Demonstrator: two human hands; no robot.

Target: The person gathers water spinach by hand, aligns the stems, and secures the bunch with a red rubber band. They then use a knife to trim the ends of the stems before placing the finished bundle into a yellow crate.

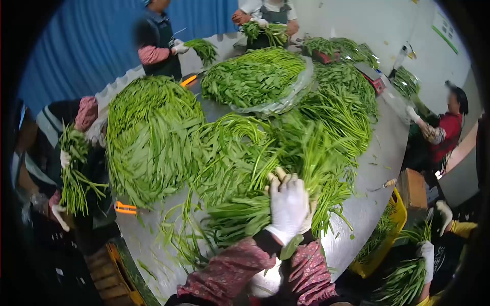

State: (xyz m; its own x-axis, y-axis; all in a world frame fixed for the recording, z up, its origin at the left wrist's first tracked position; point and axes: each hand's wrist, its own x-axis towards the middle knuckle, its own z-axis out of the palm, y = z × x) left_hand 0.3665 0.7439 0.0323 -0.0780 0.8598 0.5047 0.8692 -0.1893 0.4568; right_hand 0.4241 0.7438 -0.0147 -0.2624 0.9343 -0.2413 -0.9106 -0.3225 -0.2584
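In a white glove, my left hand (289, 206) lies over a bunch of long-leaved greens (240, 214), its fingers bent over the stems. My right hand (310, 211) is mostly hidden behind it, close against the left hand, beside upright, slightly blurred greens (319, 158). What the right fingers hold cannot be made out. Loose stems and leaves lie around both hands on the metal table (377, 153). Red patterned sleeves cover both forearms.
Large heaps of greens (153, 137) cover the table's left and middle; a plastic-lined pile (255, 76) stands behind. An orange-handled tool (125, 208) lies at the left edge, a knife (383, 185) at the right. Several co-workers surround the table. A yellow crate (400, 219) stands lower right.
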